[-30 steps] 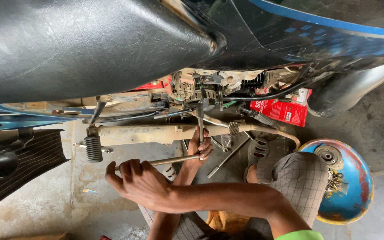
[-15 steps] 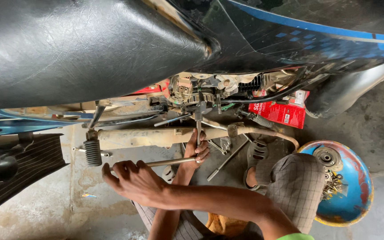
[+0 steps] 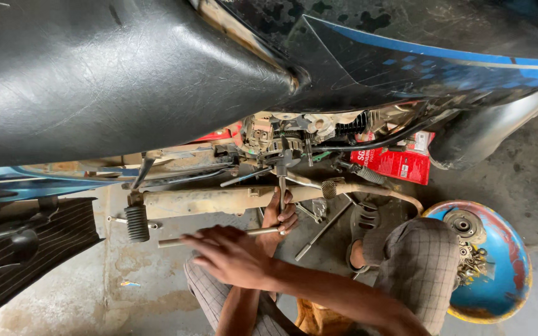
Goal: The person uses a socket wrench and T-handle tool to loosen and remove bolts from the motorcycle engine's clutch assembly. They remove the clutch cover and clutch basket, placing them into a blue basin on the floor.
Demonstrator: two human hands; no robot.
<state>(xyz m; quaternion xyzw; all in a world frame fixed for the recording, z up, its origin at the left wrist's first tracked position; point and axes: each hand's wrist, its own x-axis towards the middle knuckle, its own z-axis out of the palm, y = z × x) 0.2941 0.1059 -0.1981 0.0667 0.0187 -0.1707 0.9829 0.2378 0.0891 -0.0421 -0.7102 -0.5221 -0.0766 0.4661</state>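
Note:
I look down past a motorcycle's black seat (image 3: 126, 74) at its exposed engine (image 3: 281, 137). A long metal wrench (image 3: 263, 231) reaches up to the engine, with a horizontal handle bar at its lower end. My left hand (image 3: 281, 218) is closed around the upright shaft just below the engine. My right hand (image 3: 231, 255) lies across the handle bar with its fingers stretched out to the left and blurred, not curled around it. My right forearm crosses over my left arm.
A dusty beige pipe (image 3: 219, 200) runs across under the engine, with a ribbed footpeg (image 3: 137, 223) at its left. A red box (image 3: 400, 165) sits behind. A blue round bowl (image 3: 499, 292) holds small metal parts. Loose rods (image 3: 322, 230) lie on the concrete. My sandalled foot (image 3: 362, 221) is near them.
My right hand has slid a little to the right along the handle bar, and its fingers have straightened from a curled grip. My left hand stays on the shaft.

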